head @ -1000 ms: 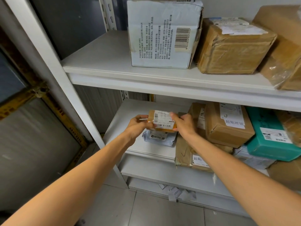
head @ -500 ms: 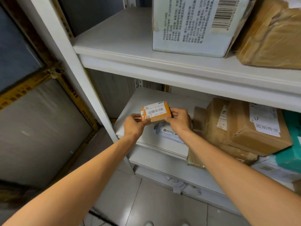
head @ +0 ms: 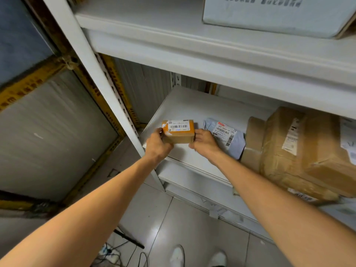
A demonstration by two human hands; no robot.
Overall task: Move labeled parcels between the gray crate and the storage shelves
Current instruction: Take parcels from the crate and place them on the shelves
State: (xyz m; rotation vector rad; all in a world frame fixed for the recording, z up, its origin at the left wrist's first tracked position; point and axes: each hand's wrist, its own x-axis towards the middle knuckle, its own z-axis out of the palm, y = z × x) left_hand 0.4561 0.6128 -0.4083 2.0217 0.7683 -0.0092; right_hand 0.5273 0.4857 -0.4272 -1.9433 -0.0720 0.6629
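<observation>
To the left of the left hand [head: 158, 145] stands the white upright [head: 92, 74] of the storage shelves. That hand wraps its fingers round the left end of a small brown parcel [head: 178, 134], thumb up near the top edge. The parcel sits between the two hands, its barcode label facing up, low over the front left part of the middle shelf board [head: 192, 105]; whether its base touches the board cannot be told. The right hand [head: 204, 142] clasps the opposite end, fingers curled against the short side.

The parcel looks like a taped cardboard box: stiff, light for its bulk, and unlikely to sag. The tape may be a little slick, so the firm end walls, where both hands now sit, seem the soundest hold; one hand spanning the top would probably do as well.

Just right of the right hand lies a soft grey mailer bag [head: 229, 138], and further right a stack of large brown cartons [head: 304, 151]. The gray crate is not in view.
</observation>
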